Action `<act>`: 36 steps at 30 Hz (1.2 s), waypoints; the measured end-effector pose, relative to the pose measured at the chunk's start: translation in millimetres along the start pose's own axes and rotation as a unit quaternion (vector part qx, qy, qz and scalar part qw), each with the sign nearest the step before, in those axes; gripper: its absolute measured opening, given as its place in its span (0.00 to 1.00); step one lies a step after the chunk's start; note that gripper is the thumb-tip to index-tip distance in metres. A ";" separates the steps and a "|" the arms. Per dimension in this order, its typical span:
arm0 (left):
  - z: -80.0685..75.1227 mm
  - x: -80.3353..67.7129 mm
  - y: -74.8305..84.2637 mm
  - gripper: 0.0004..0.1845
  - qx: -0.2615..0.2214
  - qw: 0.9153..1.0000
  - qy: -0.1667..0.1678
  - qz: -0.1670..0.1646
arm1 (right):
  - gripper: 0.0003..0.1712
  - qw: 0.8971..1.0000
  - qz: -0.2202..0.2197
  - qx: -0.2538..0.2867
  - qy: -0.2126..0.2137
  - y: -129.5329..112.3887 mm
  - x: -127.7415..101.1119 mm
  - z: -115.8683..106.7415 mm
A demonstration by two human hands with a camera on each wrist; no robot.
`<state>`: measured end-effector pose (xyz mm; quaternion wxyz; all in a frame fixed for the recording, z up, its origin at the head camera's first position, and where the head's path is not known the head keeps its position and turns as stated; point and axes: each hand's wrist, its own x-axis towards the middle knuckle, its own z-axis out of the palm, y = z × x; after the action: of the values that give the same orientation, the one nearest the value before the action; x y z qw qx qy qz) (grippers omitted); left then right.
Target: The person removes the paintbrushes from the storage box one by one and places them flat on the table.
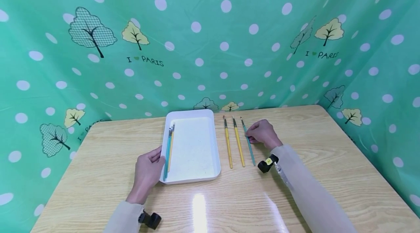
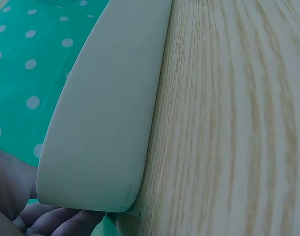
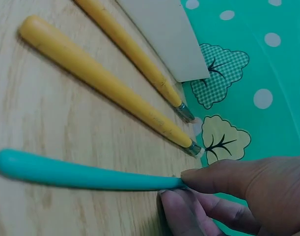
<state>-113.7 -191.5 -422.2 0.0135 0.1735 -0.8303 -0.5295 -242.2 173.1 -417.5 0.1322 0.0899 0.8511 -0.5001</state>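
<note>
My left hand (image 1: 149, 169) grips the left wall of a white tray (image 1: 197, 149), thumb at the rim and fingers on the outer side. In the left wrist view the tray's outer wall (image 2: 105, 108) fills the middle, and the fingers (image 2: 56, 221) curl near its end. Inside the tray, teal and yellow paintbrushes (image 1: 169, 151) lie along the left wall. On the right, my right hand (image 1: 262, 132) pinches a teal paintbrush (image 1: 250, 147) between thumb and fingertips, below its bristle end. The handle (image 3: 81, 172) points toward the table's near side; the bristles are hidden in the right wrist view.
Two yellow paintbrushes, one (image 1: 228, 145) nearer the tray and another (image 1: 238, 143) nearer my right hand, lie side by side on the wooden table (image 1: 262, 196). A green dotted curtain (image 1: 210, 43) hangs behind the table and along its sides.
</note>
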 end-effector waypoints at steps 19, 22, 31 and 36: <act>0.3 0.3 -0.3 0.24 0.004 1.000 0.000 -0.004 | 0.08 1.000 0.009 0.004 -0.006 -1.8 -3.0 -4.4; 0.2 0.2 0.0 0.24 0.004 1.000 0.000 -0.005 | 0.08 1.000 0.010 0.001 -0.002 -3.2 -3.5 -5.8; 0.1 -0.6 0.7 0.24 0.002 1.000 -0.004 -0.010 | 0.09 1.000 0.004 -0.017 -0.004 -14.9 -9.5 -9.5; -1.1 0.4 1.4 0.24 0.005 1.000 -0.006 -0.017 | 0.11 1.000 -0.009 -0.016 -0.009 -22.1 -10.1 -9.1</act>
<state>-114.3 -192.1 -420.5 -0.0019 0.1846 -0.8297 -0.5268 -240.2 170.2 -391.8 0.1369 0.0761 0.8583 -0.4886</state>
